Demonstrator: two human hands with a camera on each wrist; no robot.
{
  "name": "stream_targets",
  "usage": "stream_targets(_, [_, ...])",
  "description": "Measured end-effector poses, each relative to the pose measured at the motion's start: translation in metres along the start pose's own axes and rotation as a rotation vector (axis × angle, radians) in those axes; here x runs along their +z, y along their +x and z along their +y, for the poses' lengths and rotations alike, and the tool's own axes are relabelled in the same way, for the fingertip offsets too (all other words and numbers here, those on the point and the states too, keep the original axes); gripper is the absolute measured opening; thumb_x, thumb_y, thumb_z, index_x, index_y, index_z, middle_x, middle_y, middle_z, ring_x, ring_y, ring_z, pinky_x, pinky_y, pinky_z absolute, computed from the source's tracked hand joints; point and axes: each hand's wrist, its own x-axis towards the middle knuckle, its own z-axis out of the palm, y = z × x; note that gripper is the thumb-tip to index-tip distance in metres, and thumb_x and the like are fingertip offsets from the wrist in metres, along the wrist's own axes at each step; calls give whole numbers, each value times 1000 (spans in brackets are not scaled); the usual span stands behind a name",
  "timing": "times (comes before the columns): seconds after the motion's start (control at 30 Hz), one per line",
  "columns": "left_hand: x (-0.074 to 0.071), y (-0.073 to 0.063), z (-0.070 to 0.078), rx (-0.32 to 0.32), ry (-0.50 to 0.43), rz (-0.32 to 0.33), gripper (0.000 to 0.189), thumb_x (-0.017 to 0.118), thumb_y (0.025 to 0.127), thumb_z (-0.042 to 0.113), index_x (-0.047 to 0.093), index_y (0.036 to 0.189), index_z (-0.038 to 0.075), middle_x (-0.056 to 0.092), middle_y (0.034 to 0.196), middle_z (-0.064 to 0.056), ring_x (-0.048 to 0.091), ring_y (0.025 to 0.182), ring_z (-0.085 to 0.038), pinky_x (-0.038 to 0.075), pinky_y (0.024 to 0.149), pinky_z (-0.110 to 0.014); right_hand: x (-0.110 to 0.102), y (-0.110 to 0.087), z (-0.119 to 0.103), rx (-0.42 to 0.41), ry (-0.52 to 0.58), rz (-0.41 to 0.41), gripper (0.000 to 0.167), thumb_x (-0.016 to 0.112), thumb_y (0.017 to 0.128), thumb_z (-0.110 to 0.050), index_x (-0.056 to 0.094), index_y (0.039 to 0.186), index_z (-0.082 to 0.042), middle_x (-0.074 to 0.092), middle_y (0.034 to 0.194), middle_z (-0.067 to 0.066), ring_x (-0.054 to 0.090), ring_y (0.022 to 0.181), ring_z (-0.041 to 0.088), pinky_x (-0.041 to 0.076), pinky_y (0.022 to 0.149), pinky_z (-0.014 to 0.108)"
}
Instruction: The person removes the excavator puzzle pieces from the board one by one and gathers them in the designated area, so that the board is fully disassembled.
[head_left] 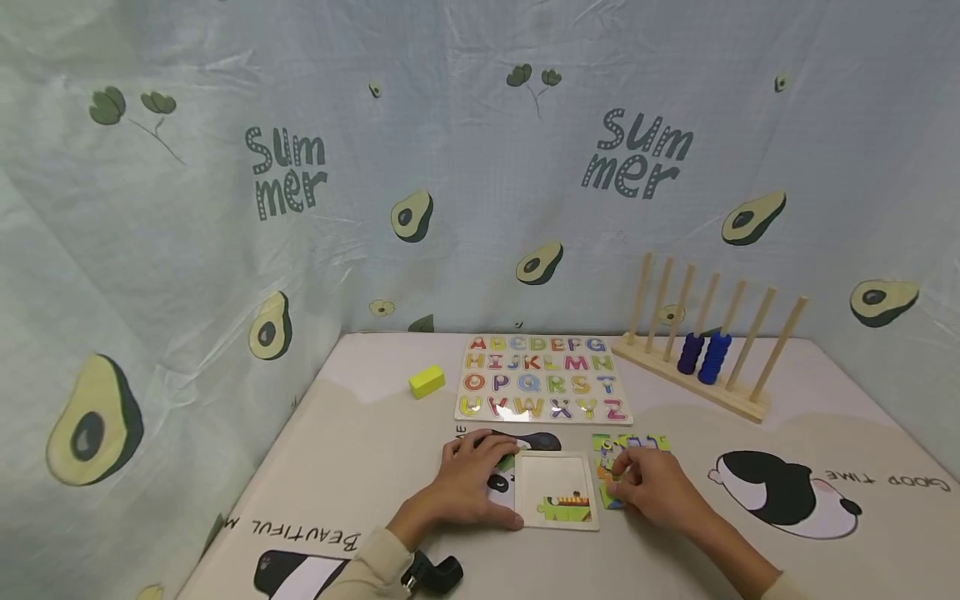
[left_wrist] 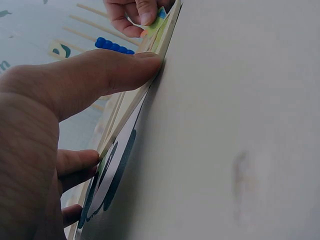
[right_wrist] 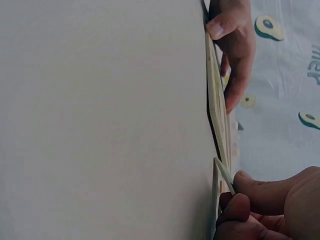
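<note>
A shallow wooden puzzle tray (head_left: 553, 471) lies on the table, with joined pieces showing a train-like picture (head_left: 567, 507) in its lower right part. My left hand (head_left: 471, 485) holds the tray's left side, thumb at the near corner and fingers toward the far corner. In the left wrist view the thumb (left_wrist: 115, 70) presses the tray's edge. My right hand (head_left: 660, 487) pinches a thin puzzle piece (right_wrist: 225, 176) between thumb and fingers, tilted up in the right wrist view. Beneath that hand lie colourful puzzle pieces (head_left: 602, 446), partly hidden, just right of the tray.
An alphabet board (head_left: 543, 379) lies behind the tray, with a yellow block (head_left: 427, 382) to its left. At the back right stands a wooden peg rack (head_left: 690, 377) carrying dark purple rings (head_left: 691, 353) and blue rings (head_left: 715, 358). Printed cloth hangs behind the table.
</note>
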Motion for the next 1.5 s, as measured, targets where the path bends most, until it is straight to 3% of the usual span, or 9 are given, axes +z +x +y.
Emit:
stream_targets(0.4, [2,2,-1,-10,-3,-8,93,79,67,65,50,148,28,43,154,9,23,148,-28,20,111,-59,4,-1,-1,2,-164,28,24,84,81,-14,62,73,-12,53,67,-3,49,66,14,37,56,26])
stream_targets(0.67, [2,1,0,-13,-13,-11,94,80,67,65,50,148,28,43,154,10,23,148,-27,20,111,-59,3,-1,-4,20,-174,-4,24,84,81,-15,62,74,-12,52,67,-1,48,68,14,36,57,26])
stream_targets(0.97, [4,1,-2,-24,-2,-14,94,80,67,65,50,147,27,43,154,10,23,148,-28,20,111,-59,5,3,-17,-26,-150,-31,21,85,81,-16,63,82,-15,53,64,-2,48,61,14,37,53,26])
stream_targets(1.13, [2,0,-1,-22,-10,-6,94,80,67,64,50,148,27,43,154,10,22,149,-28,19,111,-59,6,8,-25,-91,-109,-108,19,84,81,-15,65,86,-14,54,68,-3,50,64,13,39,54,25])
stream_targets(1.33, [1,1,0,-19,-11,-2,93,79,67,65,50,147,27,43,154,9,22,148,-28,20,111,-59,8,11,-32,-241,-40,-311,22,84,81,-14,71,98,-11,62,83,-5,55,74,14,47,63,25])
stream_targets(1.5, [1,1,-1,-17,-9,-5,94,79,67,65,50,147,28,43,154,9,23,148,-28,20,111,-58,14,10,-39,-228,-30,-371,33,87,79,-15,71,107,-10,63,90,-5,55,81,17,47,68,27])
